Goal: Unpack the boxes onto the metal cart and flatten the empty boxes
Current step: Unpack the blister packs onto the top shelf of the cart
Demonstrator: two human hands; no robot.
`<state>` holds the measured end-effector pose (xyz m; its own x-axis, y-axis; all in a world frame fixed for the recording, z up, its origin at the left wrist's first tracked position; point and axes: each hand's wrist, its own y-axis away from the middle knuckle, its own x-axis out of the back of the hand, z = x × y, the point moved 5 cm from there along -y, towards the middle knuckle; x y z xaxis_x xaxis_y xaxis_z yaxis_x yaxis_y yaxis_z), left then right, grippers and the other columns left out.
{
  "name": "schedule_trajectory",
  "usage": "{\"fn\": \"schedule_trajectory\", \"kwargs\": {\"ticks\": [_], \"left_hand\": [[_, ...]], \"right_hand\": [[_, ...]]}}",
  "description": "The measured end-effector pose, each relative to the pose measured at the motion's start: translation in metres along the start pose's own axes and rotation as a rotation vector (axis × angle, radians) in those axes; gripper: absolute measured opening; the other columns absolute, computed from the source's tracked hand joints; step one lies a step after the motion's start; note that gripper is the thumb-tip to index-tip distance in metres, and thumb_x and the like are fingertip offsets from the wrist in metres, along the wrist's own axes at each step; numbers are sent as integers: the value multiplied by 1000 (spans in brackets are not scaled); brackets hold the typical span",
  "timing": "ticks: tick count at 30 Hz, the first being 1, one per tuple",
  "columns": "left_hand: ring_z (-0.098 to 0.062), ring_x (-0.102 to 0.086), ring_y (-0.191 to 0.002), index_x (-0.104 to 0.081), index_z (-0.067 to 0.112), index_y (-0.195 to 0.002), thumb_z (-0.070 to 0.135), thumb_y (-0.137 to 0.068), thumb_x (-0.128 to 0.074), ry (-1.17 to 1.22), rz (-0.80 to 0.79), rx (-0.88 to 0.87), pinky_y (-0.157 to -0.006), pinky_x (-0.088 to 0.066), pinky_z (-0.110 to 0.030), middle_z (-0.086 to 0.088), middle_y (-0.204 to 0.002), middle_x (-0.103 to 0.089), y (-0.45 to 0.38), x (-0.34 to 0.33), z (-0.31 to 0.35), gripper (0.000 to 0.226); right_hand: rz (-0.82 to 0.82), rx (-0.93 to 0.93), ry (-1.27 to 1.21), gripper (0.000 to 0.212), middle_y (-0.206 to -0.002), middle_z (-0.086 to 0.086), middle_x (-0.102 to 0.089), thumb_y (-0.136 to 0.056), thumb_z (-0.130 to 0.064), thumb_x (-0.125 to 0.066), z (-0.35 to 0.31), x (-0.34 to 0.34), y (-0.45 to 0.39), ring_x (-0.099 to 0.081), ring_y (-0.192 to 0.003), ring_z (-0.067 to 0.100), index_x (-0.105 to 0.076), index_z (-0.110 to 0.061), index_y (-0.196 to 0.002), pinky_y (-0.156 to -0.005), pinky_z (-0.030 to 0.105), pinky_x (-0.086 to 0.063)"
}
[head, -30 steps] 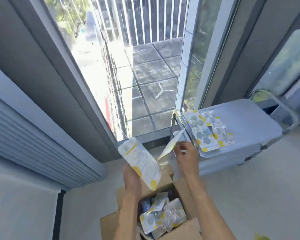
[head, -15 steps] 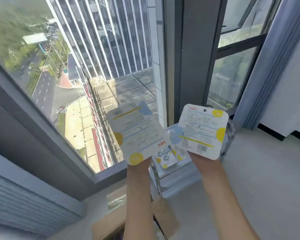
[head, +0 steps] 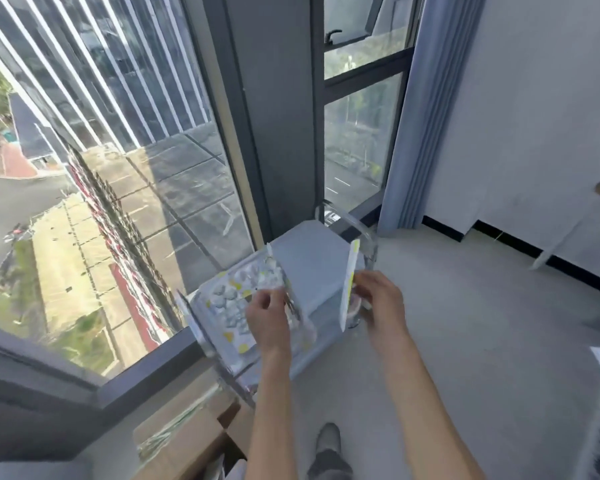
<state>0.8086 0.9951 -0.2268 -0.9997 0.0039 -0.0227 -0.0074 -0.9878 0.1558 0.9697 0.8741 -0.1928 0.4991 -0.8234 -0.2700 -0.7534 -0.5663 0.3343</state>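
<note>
Both hands are over the metal cart (head: 312, 261), one packet each. Left hand (head: 267, 315) has its fingers curled round a clear blister packet (head: 293, 306), pinched at the near end, with the packet blurred and tilted over the cart's near-left area. Right hand (head: 381, 299) pinches a second packet (head: 347, 278) by its near edge. That one stands edge-on to me, upright, so I only see the thin white and yellow card edge. Likely held that way because the wrist is rotating it down to lie flat.

The cart sits against the window (head: 118, 168), far from the box and right of the glass. Its top shelf already carries a cluster of packets (head: 236, 299) on the left half, blister side up. The right half of the shelf is bare grey, so I read the right hand's packet as headed there, with the left one joining the existing pile. Chrome handle rail (head: 347, 223) is at the far end, clear of both hands.

The cardboard box (head: 194, 441) sits at the near-left bottom edge, flaps open, just beside the cart's near corner. Contents aren't visible from this angle, so I can't tell how much is left in it. Not flattened yet.

Judgement: mid-unpack, placing step. Risk is slippery blisters sliding off the shelf edge if dropped tilted.
</note>
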Motion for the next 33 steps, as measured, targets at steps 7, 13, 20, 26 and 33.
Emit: {"fn": "schedule_trajectory", "kwargs": {"ticks": [7,13,20,26,33], "left_hand": [[-8,-58,-64,-61,8,-68,17,-87,-65,-300,231,-16,-61,-42,-24,0,-64,-63,-64,-46,-34,21],[-20,-61,-64,-61,10,-61,19,-88,-63,-435,219,71,-57,-40,-31,0,-61,-62,-162,-93,-88,28],[-16,-55,-58,-59,8,-66,25,-91,-59,-795,66,310,-52,-39,-31,1,-61,-58,-202,-120,-193,30],[-19,-59,-61,-63,10,-70,29,-90,-58,-970,40,518,-53,-42,-29,0,-64,-61,-227,-129,-252,28],[-23,-65,-74,-56,14,-68,26,-94,-55,-965,69,617,-60,-40,-30,-5,-77,-67,-275,-178,-265,29]], "right_hand": [[347,120,321,4,-73,-2,-71,-77,-16,-77,19,5,-114,-65,-68,14,-74,-13,-78,-66,25,-50],[362,135,591,9,-69,-6,-69,-79,-20,-75,51,-50,-227,-64,-69,15,-72,-15,-72,-58,21,-40],[318,-83,993,29,-64,7,-63,-83,-22,-70,146,-46,-292,-51,-61,28,-61,-10,-59,-49,26,-31],[255,-219,1216,21,-72,15,-63,-85,-13,-65,181,-26,-354,-47,-63,27,-66,-3,-67,-55,29,-37],[52,-213,1390,18,-75,9,-60,-83,-13,-63,211,-60,-444,-55,-71,30,-58,-10,-65,-56,29,-42]]}}
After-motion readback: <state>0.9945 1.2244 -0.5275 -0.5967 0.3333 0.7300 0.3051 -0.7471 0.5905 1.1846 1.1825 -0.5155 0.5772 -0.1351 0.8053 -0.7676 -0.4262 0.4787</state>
